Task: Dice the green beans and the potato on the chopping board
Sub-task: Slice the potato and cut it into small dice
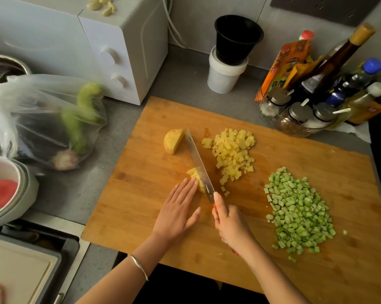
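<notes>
While the straight fingers [188, 187] of the left hand [178, 209] pressed the potato piece [194, 174] flat at the centre of the chopping board [141, 194], the right hand [231, 227] gripped the knife [199, 165] handle, with the blade across that piece. Potato dicing appeared to be in hand. Diced green beans [299, 213] lay by the right edge and diced potato [235, 152] toward the far edge. The next move called for short, even cuts, after which the uncut potato chunk [173, 140] awaited.
</notes>
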The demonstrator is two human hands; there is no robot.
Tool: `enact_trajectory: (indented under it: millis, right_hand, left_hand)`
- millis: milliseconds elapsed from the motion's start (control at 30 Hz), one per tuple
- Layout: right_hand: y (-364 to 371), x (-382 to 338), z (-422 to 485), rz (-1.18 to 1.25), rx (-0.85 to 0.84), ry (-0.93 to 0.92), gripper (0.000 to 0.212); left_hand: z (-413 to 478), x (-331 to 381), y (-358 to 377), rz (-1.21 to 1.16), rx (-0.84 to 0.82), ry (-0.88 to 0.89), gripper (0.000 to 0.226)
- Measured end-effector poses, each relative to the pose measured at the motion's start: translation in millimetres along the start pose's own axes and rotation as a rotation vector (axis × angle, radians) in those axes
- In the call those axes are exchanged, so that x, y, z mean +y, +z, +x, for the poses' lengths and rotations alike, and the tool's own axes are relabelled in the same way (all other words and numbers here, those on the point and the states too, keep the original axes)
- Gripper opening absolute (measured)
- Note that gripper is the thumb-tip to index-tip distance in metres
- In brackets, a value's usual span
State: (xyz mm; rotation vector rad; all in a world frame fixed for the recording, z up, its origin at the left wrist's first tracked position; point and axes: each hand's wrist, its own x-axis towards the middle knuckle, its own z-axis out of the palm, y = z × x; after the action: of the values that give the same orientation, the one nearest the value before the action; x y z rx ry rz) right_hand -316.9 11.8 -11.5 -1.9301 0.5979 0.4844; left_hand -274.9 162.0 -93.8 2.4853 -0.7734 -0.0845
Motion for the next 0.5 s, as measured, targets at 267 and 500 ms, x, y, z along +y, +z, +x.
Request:
enact_trajectory:
  millis: [267, 500]
  right_hand:
    - [3.9, 4.6, 8.6, 0.029, -0.015, 0.086, 0.059]
    - [3.0, 4.1, 9.5, -0.007, -0.006, 0.092, 0.06]
  left_hand:
    - [-2.8, -1.1, 0.1, -0.009, 0.031, -0.09, 0.068]
    - [-1.6, -2.5, 2.8, 0.061, -0.02, -0.095, 0.067]
